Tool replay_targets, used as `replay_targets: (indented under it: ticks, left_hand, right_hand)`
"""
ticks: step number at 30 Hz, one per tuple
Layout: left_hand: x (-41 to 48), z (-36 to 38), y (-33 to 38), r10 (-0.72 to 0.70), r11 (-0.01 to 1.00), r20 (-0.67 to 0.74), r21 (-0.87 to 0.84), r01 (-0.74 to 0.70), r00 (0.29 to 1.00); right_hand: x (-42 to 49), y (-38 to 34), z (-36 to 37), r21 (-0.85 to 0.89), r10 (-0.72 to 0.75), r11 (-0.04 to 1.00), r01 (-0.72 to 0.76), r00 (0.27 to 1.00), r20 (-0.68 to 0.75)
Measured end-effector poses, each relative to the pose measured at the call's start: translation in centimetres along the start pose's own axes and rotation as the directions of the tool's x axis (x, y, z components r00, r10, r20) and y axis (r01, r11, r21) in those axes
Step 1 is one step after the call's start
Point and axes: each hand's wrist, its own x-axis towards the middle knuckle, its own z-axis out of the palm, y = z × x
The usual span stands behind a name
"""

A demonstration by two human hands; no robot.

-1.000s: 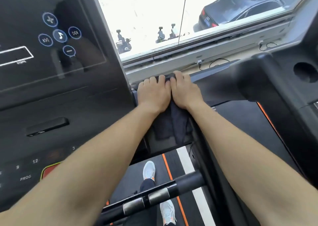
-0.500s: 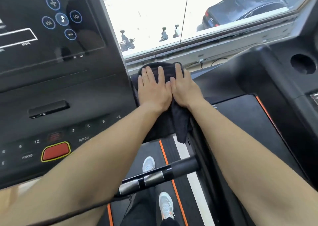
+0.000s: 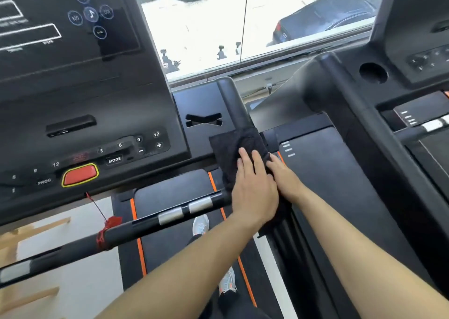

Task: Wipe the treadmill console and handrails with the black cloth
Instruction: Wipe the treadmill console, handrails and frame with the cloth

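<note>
The black cloth (image 3: 230, 146) is draped over the right side handrail (image 3: 232, 100) of the treadmill, just right of the console (image 3: 85, 88). My left hand (image 3: 254, 185) lies flat on the cloth, fingers together, pressing it onto the rail. My right hand (image 3: 283, 175) presses beside it on the cloth's right edge, partly tucked under the left hand. The rail's upper end above the cloth is bare. A front crossbar (image 3: 158, 219) with silver grip sensors runs left from under my left hand.
The console has a red stop button (image 3: 79, 175) and numbered keys (image 3: 138, 144). A red safety cord (image 3: 104, 229) is tied to the crossbar. A second treadmill (image 3: 364, 148) stands close on the right. A window (image 3: 243, 27) lies ahead. My shoes (image 3: 201, 224) are on the belt below.
Both hands have slid the cloth down the rail toward me, leaving the rail's top end uncovered. The camera has tilted so more of the console keys and the crossbar show.
</note>
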Motion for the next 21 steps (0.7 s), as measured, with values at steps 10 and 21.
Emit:
replay_targets:
  ticks: [10,21]
  left_hand:
    - [5.3,-3.7,-1.0,-0.402,0.803,0.353,-0.307,0.511,0.845]
    - [5.8,-3.1,-1.4,-0.337,0.863,0.298,-0.282,0.419,0.893]
  right_hand:
    - [-3.1,-2.4,2.1,-0.182,-0.016,0.983,0.008,0.999,-0.041]
    - [2.7,-3.6,1.4,0.307,0.232,0.926,-0.218,0.973,-0.009]
